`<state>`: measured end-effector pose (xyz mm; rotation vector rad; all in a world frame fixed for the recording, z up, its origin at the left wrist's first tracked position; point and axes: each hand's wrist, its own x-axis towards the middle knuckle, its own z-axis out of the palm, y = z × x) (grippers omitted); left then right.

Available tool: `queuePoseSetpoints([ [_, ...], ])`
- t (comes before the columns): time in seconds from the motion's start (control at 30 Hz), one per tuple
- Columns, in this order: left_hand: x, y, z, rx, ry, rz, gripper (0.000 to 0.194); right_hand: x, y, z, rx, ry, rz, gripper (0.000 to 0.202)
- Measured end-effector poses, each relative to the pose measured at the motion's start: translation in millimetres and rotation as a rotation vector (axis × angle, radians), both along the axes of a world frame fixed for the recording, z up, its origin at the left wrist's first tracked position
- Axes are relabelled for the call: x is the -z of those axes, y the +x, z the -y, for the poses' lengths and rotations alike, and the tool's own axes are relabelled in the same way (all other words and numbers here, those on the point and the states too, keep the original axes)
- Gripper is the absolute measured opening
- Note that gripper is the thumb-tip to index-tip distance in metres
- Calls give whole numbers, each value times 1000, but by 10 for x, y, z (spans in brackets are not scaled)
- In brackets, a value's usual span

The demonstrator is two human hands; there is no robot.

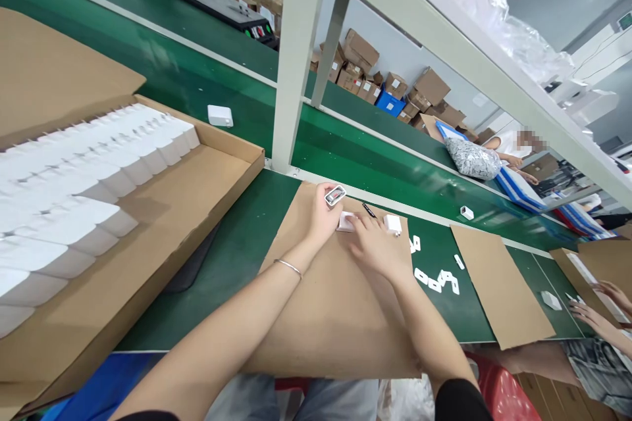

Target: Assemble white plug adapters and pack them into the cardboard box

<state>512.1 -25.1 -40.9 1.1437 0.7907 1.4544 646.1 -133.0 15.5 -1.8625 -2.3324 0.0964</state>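
Note:
My left hand (326, 216) is closed around a small white plastic housing (336, 195), whose open end faces up and shows dark and reddish parts inside. Just below it, a white block-like piece (345, 222) lies at the cardboard sheet (340, 316). The fingertips of my right hand (371, 240) rest on that piece, fingers stretched and thumb apart. To the right of this hand stands a white charger-like block (393, 224). A slim black pen-like item (368, 210) lies behind the fingers.
Several white plastic frames (434, 285) lie right of the cardboard. On the left is a carton (217, 184) with rows of white boxes. A metal post (291, 66) rises behind my hands. At far right, a co-worker's hands (592, 316) work near another carton.

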Motion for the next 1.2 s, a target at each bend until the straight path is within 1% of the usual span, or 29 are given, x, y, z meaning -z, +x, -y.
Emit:
queuePoseSetpoints([
  [0.07, -23, 18, 46, 51, 59, -16, 38, 37, 71, 170, 173, 16, 24, 45],
  [0.13, -34, 37, 101, 88, 84, -25, 41, 83, 162, 270, 348, 23, 75, 32],
  [0.17, -35, 43, 127, 104, 97, -29, 44, 103, 196, 298, 413, 21, 111, 28],
  [0.27, -29, 41, 190, 134, 154, -65, 49, 121, 218, 323, 514, -18, 161, 24],
  [0.37, -32, 19, 235, 142, 199, -100, 50, 78, 170, 304, 570, -57, 90, 29],
  [0.43, -38, 5, 259, 133, 213, -114, 48, 42, 147, 299, 567, -68, 33, 29],
  [0.53, -40, -2, 289, 123, 223, -130, 45, 26, 156, 318, 496, -36, -40, 30],
  [0.67, -39, -3, 315, 146, 224, -154, 39, 103, 237, 345, 404, 12, -246, 45],
  [0.73, -46, -10, 323, 156, 219, -176, 37, 159, 282, 339, 386, 6, -346, 44],
  [0.8, -58, -19, 331, 167, 209, -200, 35, 202, 310, 327, 379, -3, -400, 41],
  [0.9, -79, -26, 350, 199, 164, -193, 34, 225, 297, 318, 342, 1, -427, 30],
  [0.97, -94, -26, 373, 255, 104, -137, 35, 217, 253, 324, 351, 25, -423, 21],
  [1.0, -102, -26, 386, 293, 69, -102, 35, 211, 224, 328, 373, 40, -399, 21],
  [1.1, -128, -35, 423, 392, -14, -7, 36, 194, 132, 334, 407, 63, -271, 35],
  [1.13, -137, -43, 431, 410, -25, 19, 37, 192, 103, 332, 395, 61, -235, 35],
  [1.2, -153, -60, 436, 437, -36, 65, 38, 192, 53, 324, 363, 51, -214, 27],
])
